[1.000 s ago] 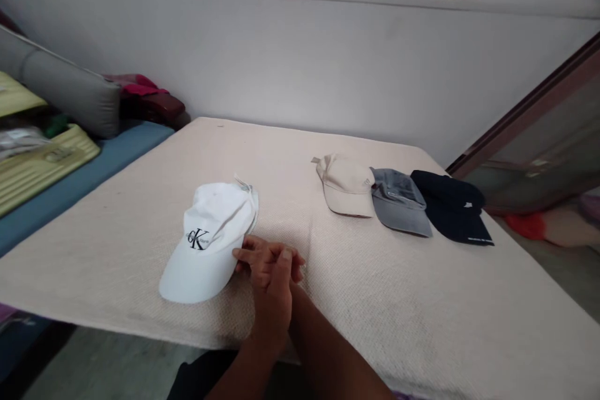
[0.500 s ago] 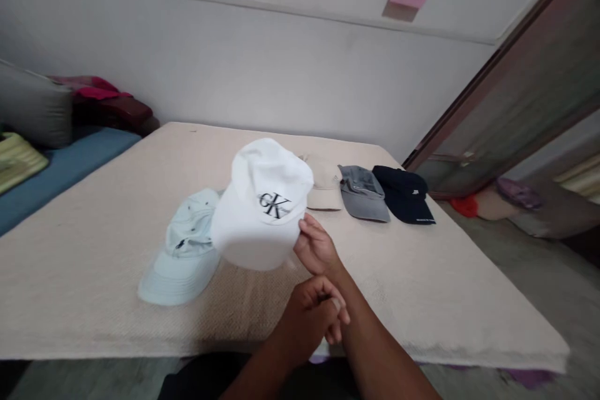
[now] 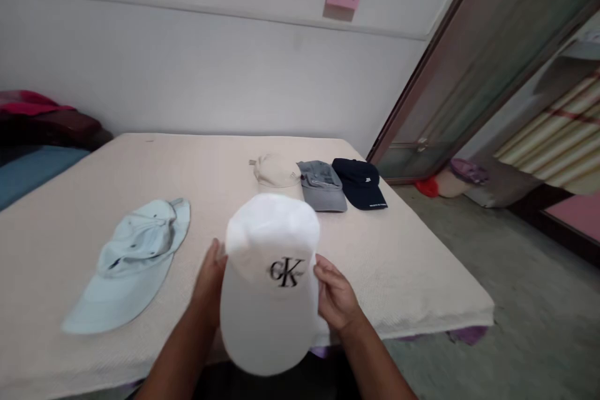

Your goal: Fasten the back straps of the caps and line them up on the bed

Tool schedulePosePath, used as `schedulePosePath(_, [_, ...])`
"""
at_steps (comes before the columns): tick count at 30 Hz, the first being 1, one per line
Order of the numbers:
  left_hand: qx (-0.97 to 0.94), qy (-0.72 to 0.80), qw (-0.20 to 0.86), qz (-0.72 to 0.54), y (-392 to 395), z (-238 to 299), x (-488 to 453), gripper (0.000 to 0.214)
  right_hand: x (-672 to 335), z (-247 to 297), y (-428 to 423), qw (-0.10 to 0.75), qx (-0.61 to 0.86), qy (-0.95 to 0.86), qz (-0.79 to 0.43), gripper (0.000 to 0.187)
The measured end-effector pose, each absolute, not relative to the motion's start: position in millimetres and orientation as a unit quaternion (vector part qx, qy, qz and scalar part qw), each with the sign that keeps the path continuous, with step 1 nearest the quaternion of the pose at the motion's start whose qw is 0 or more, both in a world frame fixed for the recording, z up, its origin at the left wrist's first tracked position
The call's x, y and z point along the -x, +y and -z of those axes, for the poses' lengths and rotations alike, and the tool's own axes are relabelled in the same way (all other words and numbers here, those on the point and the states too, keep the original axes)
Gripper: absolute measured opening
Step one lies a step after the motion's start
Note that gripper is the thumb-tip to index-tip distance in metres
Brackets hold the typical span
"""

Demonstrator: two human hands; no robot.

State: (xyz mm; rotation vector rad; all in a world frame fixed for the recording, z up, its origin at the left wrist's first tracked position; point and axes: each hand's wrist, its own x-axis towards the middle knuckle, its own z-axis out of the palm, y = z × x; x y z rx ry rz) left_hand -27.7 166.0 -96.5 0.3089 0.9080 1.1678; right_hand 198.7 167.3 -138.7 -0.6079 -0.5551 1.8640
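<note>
I have my left hand point(image 3: 209, 281) and right hand point(image 3: 335, 297) gripping the white cap point(image 3: 272, 300) by its sides, brim toward me and logo facing up, raised over the near edge of the bed point(image 3: 422, 262). A pale blue cap point(image 3: 134, 259) lies to the left. Farther back a beige cap point(image 3: 276, 172), grey cap point(image 3: 323, 186) and navy cap point(image 3: 360, 182) sit overlapping in a row.

white cap point(image 3: 272, 281): raised off tabletop point(image 3: 412, 262), brought to 6 o'clock | left hand point(image 3: 209, 278): joined at cap's 9 o'clock | right hand point(image 3: 335, 297): shifted to 3 o'clock | light-blue cap point(image 3: 131, 259): uncovered
</note>
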Motion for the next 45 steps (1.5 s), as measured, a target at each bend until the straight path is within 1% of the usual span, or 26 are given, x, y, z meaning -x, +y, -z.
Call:
schedulePosePath(2, [-0.115, 0.369, 0.767, -0.512, 173, 86, 33, 0.054, -206, 144, 164, 0.486, 0.274, -0.262, -0.788, 0.018])
schedulePosePath(3, [-0.102, 0.357, 0.785, -0.496, 175, 83, 33, 0.053, -211, 147, 162, 0.463, 0.284, -0.281, -0.791, 0.017])
schedulePosePath(6, [-0.077, 0.366, 0.812, -0.449, 172, 82, 27, 0.039, -227, 150, 159, 0.376, 0.305, -0.363, -0.796, 0.020])
schedulePosePath(8, [-0.102, 0.372, 0.808, -0.446, 165, 87, 20, 0.033, -238, 149, 156, 0.328, 0.311, -0.398, -0.798, 0.024])
schedulePosePath(9, [-0.126, 0.368, 0.804, -0.449, 161, 90, 15, 0.032, -243, 147, 154, 0.328, 0.313, -0.396, -0.799, 0.026])
schedulePosePath(11, [-0.178, 0.356, 0.809, -0.432, 154, 95, 8, 0.032, -252, 142, 151, 0.375, 0.310, -0.355, -0.798, 0.028])
schedulePosePath(14, [-0.227, 0.355, 0.835, -0.355, 146, 99, 1, 0.029, -260, 133, 149, 0.444, 0.285, -0.301, -0.794, 0.026])
schedulePosePath(16, [-0.246, 0.364, 0.836, -0.330, 144, 100, 0, 0.029, -264, 128, 149, 0.452, 0.271, -0.299, -0.796, 0.025])
schedulePosePath(21, [-0.266, 0.405, 0.806, -0.340, 143, 101, 1, 0.035, -268, 122, 157, 0.468, 0.248, -0.303, -0.792, 0.037])
schedulePosePath(23, [-0.269, 0.425, 0.795, -0.339, 141, 104, 2, 0.038, -267, 122, 161, 0.485, 0.244, -0.293, -0.787, 0.035])
schedulePosePath(25, [-0.275, 0.429, 0.796, -0.326, 138, 108, 3, 0.038, -264, 124, 164, 0.501, 0.247, -0.284, -0.779, 0.027])
schedulePosePath(27, [-0.281, 0.413, 0.810, -0.309, 136, 111, 2, 0.033, -258, 126, 165, 0.500, 0.259, -0.287, -0.775, 0.019])
schedulePosePath(29, [-0.287, 0.408, 0.814, -0.298, 134, 110, 1, 0.036, -250, 127, 165, 0.479, 0.276, -0.300, -0.778, 0.015])
schedulePosePath(32, [-0.307, 0.453, 0.782, -0.297, 135, 108, 0, 0.039, -239, 128, 165, 0.446, 0.288, -0.318, -0.785, 0.014])
schedulePosePath(37, [-0.285, 0.444, 0.778, -0.342, 139, 113, 2, 0.029, -229, 130, 169, 0.433, 0.297, -0.342, -0.779, 0.014])
schedulePosePath(43, [-0.293, 0.435, 0.768, -0.368, 133, 109, 3, 0.012, -220, 130, 174, 0.422, 0.271, -0.357, -0.788, 0.006])
schedulePosePath(45, [-0.298, 0.433, 0.760, -0.382, 131, 106, 3, 0.019, -217, 130, 175, 0.416, 0.267, -0.356, -0.793, 0.007])
